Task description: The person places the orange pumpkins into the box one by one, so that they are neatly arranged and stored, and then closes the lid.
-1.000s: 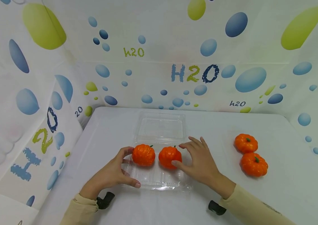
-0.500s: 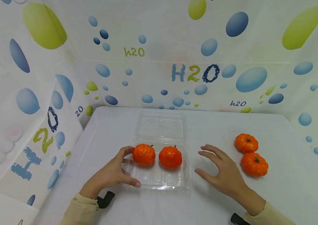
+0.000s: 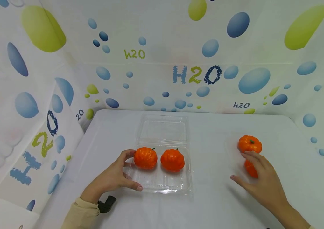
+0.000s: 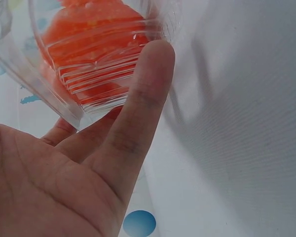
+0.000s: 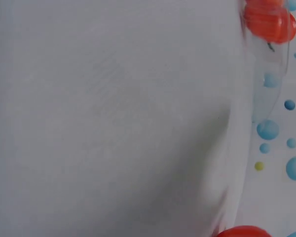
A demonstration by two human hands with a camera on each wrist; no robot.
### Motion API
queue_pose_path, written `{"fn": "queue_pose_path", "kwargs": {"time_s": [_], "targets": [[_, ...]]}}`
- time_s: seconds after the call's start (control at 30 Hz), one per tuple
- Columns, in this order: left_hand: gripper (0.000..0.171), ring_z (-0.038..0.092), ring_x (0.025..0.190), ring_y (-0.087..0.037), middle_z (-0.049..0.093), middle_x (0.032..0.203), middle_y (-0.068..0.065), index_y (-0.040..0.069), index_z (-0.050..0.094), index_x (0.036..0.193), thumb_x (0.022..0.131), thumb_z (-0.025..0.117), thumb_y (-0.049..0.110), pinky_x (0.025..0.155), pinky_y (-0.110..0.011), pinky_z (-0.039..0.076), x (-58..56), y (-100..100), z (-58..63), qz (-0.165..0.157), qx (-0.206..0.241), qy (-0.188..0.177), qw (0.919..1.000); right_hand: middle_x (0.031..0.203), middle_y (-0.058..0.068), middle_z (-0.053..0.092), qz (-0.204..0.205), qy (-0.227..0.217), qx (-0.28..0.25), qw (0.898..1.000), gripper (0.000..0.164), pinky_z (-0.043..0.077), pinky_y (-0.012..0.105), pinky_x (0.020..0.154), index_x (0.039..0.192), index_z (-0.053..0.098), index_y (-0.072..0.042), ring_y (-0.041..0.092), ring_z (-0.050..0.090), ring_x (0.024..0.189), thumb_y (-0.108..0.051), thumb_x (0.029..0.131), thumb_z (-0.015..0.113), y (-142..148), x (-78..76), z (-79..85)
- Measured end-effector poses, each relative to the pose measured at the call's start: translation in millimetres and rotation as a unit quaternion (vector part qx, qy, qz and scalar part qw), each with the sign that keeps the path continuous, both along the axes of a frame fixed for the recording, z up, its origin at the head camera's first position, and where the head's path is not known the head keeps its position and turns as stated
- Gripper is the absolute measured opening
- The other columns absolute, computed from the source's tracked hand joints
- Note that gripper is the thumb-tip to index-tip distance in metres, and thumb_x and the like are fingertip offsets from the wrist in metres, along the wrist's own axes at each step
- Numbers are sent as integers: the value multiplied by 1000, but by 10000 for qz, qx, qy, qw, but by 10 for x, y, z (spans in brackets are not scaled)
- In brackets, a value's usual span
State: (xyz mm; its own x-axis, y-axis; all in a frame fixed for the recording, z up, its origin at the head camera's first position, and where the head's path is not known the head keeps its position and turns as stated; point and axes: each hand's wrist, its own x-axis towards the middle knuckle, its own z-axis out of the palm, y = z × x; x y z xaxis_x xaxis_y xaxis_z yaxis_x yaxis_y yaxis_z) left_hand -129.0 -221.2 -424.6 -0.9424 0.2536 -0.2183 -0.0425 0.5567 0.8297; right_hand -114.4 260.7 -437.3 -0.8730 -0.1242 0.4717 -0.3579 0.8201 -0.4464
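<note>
1. At far left, the printed cloth (image 3: 70, 54) carries a large sideways "H2O" in blue, green and dark blue, with a small dark "20" beyond it.
2. The left hand (image 3: 114, 176) curves round the left side of the clear container (image 3: 162, 187), holding it on the bench (image 3: 213, 143), thumb at the near corner. The left wrist view adds the ridged wall, one digit laid along it and orange showing through.
3. The container stands open, its lid (image 3: 163, 128) laid back behind it. Inside, towards the back, sit the left pumpkin (image 3: 145, 158) and the right pumpkin (image 3: 172, 160), side by side and slightly apart, stems tipped away.
4. On the back of the cloth, left to right: green "h2O", a larger three-coloured "H2O", a small dark "h20".
5. Right of the container, well apart, are the far pumpkin (image 3: 248, 144), stem up, and the near pumpkin (image 3: 250, 168), mostly hidden by the right hand (image 3: 266, 181). That hand is spread wide; I cannot tell whether it touches either.
6. The right wrist view shows bench, container and a sliver of orange-red, but not the fingers.
</note>
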Motion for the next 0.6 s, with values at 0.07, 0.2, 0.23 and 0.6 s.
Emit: {"fn": "queue_pose_path", "kwargs": {"time_s": [0.07, 0.2, 0.23, 0.6], "targets": [[121, 45, 133, -33, 33, 159, -8, 14, 28, 152, 57, 101, 33, 91, -35, 54, 1, -4, -5, -12, 26, 8, 10000, 142, 19, 50, -182, -198, 36, 9996, 91, 42, 68, 98, 139, 56, -7, 42, 45, 128, -38, 64, 97, 89, 22, 8], [121, 45, 133, -34, 33, 159, -8, 14, 28, 152, 57, 101, 34, 90, -35, 54, 2, -7, -10, -15, 30, 15, 10000, 149, 29, 36, -592, -753, 143, 9953, 110, 38, 77, 91, 150, 38, 0, 52, 36, 131, -45, 67, 94, 266, 40, 35], [121, 45, 133, -34, 33, 159, -8, 14, 28, 152, 57, 101, 34, 90, -35, 54, 3, -8, -10, -14, 24, 14, 10000, 150, 31, 32, -687, -915, 172, 9933, 115, 38, 78, 89, 153, 33, 0, 53, 34, 131, -47, 67, 94, 307, 38, 44], [120, 45, 132, -33, 33, 159, -8, 15, 28, 151, 57, 101, 34, 90, -34, 54, 7, -5, -7, -8, 57, 12, 10000, 147, 41, 19, -985, -2139, 203, 9717, 132, 40, 79, 82, 158, 5, 4, 56, 30, 125, -55, 73, 87, 594, -59, 74]]}}
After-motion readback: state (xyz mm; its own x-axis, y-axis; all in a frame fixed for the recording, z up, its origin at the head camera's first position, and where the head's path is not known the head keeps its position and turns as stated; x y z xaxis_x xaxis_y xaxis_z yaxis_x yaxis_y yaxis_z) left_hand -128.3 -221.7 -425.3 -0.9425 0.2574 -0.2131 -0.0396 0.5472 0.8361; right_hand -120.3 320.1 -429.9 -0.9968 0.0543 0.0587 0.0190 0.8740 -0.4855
